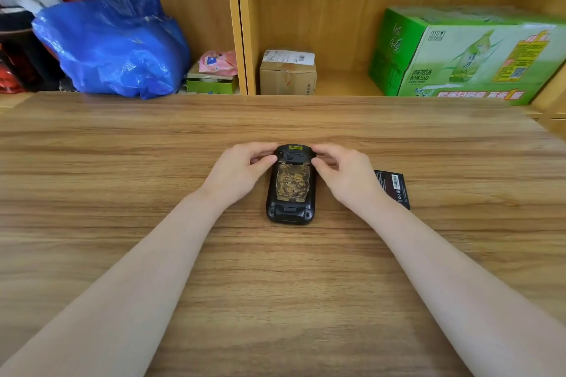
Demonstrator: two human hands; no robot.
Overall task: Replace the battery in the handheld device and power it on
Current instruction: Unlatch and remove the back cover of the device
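Observation:
A black handheld device (291,190) lies face down in the middle of the wooden table (122,193), its back carrying a worn brownish-gold patch. My left hand (242,167) pinches the device's upper left edge with thumb and fingers. My right hand (343,170) grips the upper right edge the same way. A flat black battery (393,188) with a barcode label lies on the table just right of my right wrist, apart from the device.
Open wooden shelves run behind the table. A blue plastic bag (116,49) and a small green box (211,84) sit at the back left, a small cardboard box (288,73) in the middle, a green drinks carton (465,58) at the right.

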